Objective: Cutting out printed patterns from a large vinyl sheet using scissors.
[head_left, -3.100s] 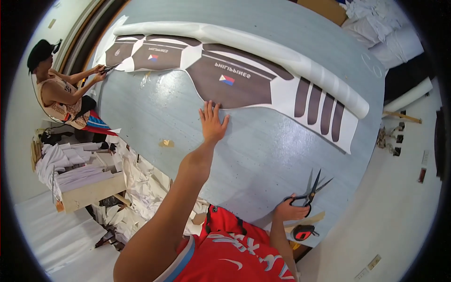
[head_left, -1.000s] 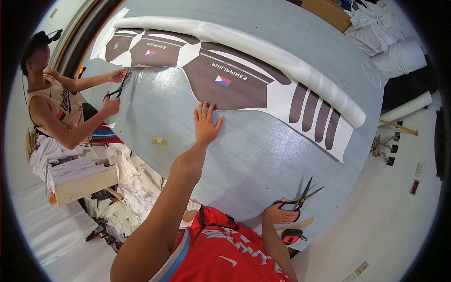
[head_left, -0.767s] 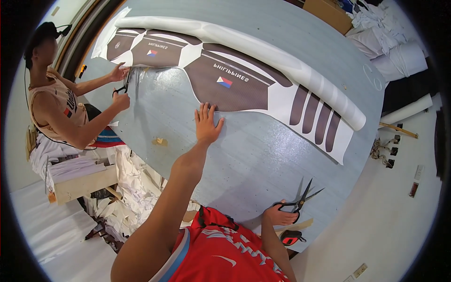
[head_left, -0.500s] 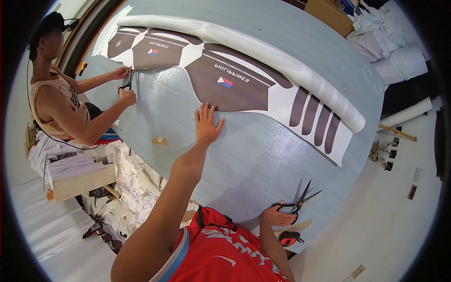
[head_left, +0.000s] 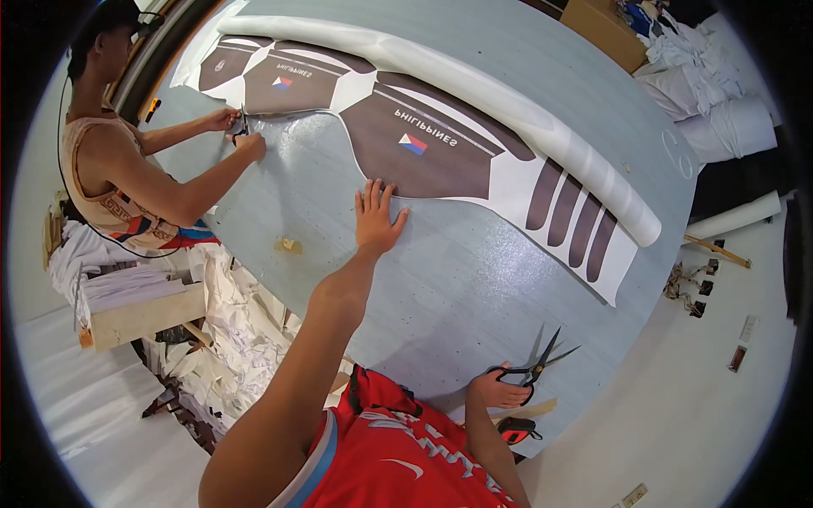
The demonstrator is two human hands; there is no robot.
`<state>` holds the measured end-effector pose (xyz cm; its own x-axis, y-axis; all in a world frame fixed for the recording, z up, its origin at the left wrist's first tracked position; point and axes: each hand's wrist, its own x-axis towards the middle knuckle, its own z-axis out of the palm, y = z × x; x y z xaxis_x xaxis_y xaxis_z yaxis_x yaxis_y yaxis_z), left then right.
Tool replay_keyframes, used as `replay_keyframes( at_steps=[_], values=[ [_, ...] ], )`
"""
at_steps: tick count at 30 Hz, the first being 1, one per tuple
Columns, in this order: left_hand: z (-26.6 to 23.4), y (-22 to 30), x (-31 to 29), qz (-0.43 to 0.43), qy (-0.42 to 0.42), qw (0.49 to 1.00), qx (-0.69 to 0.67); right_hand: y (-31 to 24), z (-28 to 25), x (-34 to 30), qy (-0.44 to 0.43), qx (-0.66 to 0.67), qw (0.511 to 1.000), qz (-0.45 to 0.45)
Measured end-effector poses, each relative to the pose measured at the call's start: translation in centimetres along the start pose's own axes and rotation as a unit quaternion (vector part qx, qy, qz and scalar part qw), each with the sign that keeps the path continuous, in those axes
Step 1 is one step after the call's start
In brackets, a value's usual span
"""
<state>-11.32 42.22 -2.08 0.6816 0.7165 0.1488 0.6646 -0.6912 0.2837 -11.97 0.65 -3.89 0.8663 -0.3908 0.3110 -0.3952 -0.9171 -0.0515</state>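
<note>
A long printed sheet (head_left: 423,157) lies across the table, white with dark brown jersey-shaped panels and small flag marks. Its far edge runs into a thick white roll (head_left: 508,106). My left hand (head_left: 378,222) is open and flat, fingers spread, with its fingertips on the near edge of the largest dark panel. Close to my body, my right hand (head_left: 498,392) has its fingers in the handles of black scissors (head_left: 537,367). Their blades are spread and point away to the right, apart from the sheet. At the left, a co-worker's hands (head_left: 246,146) work scissors at the sheet's edge.
The blue-grey table (head_left: 440,288) has a yellowish patch (head_left: 288,246). A red and black tape measure (head_left: 517,430) lies by my right wrist. White scraps (head_left: 229,330) are heaped below the table's left edge. Fabric rolls (head_left: 728,127) and a cardboard box (head_left: 603,34) stand at the far right.
The co-worker has leaned toward the sheet, and their hands with the scissors have shifted right along its edge. My hands stay in place, and the view has shifted slightly.
</note>
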Motion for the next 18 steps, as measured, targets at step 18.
replay_keyframes(
  at_steps=[18],
  values=[
    [-0.08, 0.08, -0.06, 0.003, 0.002, 1.000, 0.009, -0.02, -0.22, 0.00, 0.011, 0.003, 1.000, 0.001]
  ],
)
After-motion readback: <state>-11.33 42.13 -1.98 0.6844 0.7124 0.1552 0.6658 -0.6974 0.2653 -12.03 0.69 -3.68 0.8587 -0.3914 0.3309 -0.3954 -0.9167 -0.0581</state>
